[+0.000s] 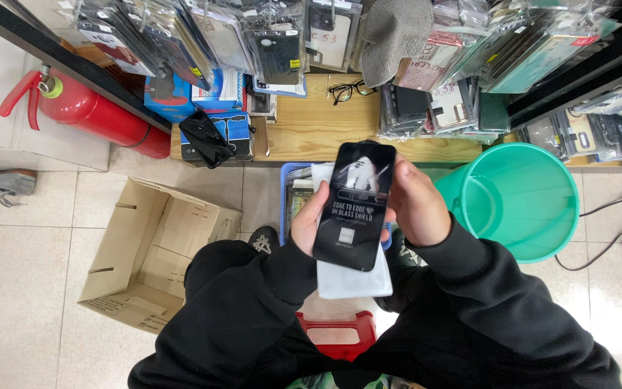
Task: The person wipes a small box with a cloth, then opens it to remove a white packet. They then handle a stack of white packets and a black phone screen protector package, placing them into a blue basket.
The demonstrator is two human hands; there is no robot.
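Both hands, the left hand [309,225] and right hand [415,205], have their fingers closed around a black screen-protector packet [353,205], apparently being inspected, with a white packet [350,282] beneath awaiting separation.

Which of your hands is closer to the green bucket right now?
Right. The right hand grips the black packet on the side facing the green bucket, just beside its rim; the left hand holds the packet's far edge, farther away.

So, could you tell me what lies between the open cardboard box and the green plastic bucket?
In the head view, both hands hold a black flat package between cardboard box and bucket.
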